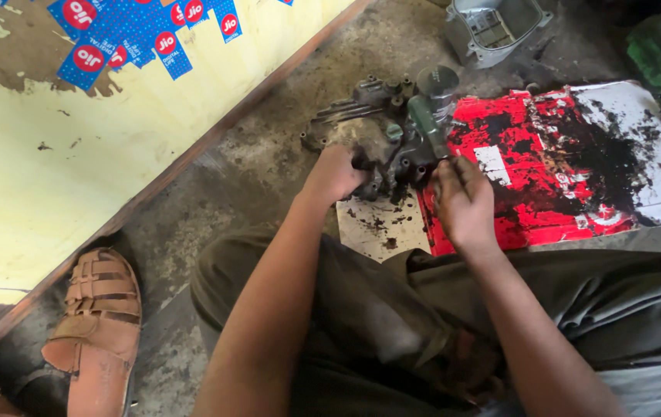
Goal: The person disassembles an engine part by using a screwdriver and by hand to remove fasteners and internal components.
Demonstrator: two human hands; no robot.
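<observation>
Head view. We look down at a grimy grey cast-metal engine part, lumpy, with several round bosses and a dull green cylindrical stub rising from its right side. It rests on the dirty concrete floor, its right edge overlapping a flattened red and white cardboard sheet stained black with oil.

Our left hand grips the near left side of the casting, fingers curled tight around its edge, so the fingertips are hidden underneath. Our right hand sits at the part's right side just below the green stub; its fingers are drawn together and bent as if pinching something small, but we cannot tell what, if anything, lies between them.

Judgement on technique: the casting looks oily and heavy, so the left hand should keep it pressed firmly down on the floor while the right works; a slack hold would probably let it slide on the greasy cardboard.

Surroundings: a grey open-topped metal housing stands well beyond the part. A yellow painted board with blue stickers runs along the left. A brown leather sandal lies near our left knee. Dark trousers fill the lower frame.
</observation>
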